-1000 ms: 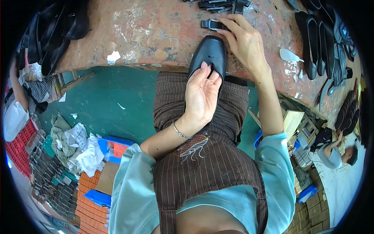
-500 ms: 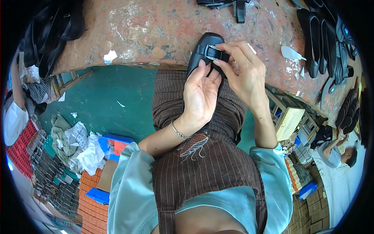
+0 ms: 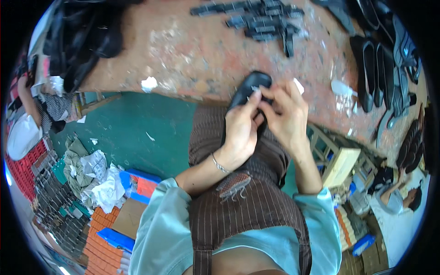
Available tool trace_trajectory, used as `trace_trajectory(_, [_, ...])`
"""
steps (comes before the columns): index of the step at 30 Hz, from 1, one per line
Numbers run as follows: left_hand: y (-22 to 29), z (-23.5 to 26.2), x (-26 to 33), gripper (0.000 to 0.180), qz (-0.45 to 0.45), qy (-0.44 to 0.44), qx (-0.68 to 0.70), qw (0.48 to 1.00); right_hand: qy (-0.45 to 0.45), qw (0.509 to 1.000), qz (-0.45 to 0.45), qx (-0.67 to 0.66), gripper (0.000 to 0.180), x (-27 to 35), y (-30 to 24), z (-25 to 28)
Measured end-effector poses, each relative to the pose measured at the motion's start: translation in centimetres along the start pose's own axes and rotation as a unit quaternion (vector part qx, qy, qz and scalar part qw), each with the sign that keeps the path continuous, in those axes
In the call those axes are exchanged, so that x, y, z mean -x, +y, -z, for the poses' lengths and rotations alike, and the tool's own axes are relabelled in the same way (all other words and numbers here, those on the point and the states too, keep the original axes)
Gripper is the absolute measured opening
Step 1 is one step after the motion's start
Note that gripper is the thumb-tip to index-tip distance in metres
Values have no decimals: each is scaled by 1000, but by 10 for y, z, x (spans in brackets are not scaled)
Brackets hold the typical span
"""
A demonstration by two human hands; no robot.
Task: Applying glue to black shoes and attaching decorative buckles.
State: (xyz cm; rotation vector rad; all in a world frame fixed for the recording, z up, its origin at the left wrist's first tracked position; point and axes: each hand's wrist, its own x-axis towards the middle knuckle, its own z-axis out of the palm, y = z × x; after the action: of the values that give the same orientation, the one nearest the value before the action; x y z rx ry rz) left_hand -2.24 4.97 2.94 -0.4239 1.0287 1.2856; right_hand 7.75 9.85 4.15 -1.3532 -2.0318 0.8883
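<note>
A black shoe (image 3: 255, 83) with a squarish toe points away from me, at the front edge of the worktable above my lap. My left hand (image 3: 241, 132) grips it from the left, thumb on top at the upper. Bent over the shoe's opening, my right hand (image 3: 289, 113) pinches a black strap with shiny trim at thumb and fingertips. The fingers of both hands meet there and cover most of the strap. Only a bit of the bright trim shows beside my left thumb, and the picture is slightly blurred.
Several black trimmed straps (image 3: 268, 25) lie at the table's far side. Black shoes (image 3: 363, 71) stand at right near a white squeeze bottle (image 3: 343, 88); more dark shoes (image 3: 87, 41) are piled at left. Below are a wooden rack (image 3: 340, 166) and blue bins (image 3: 151, 176). Other people sit at both sides.
My view has tilted up, showing more straps at the far side. My hands have drawn closer together over the shoe, and the trim, plainly visible before, is now mostly covered by my fingers.
</note>
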Motion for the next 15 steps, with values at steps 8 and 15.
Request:
trace_trajectory(8, [45,11,39,20,-22,-144,29,989,53,956,-95,-271,30,14,-9,20])
trace_trajectory(15, [253,-25,87,29,-364,-342,0,866,125,973,-90,-173,13,0,15,22])
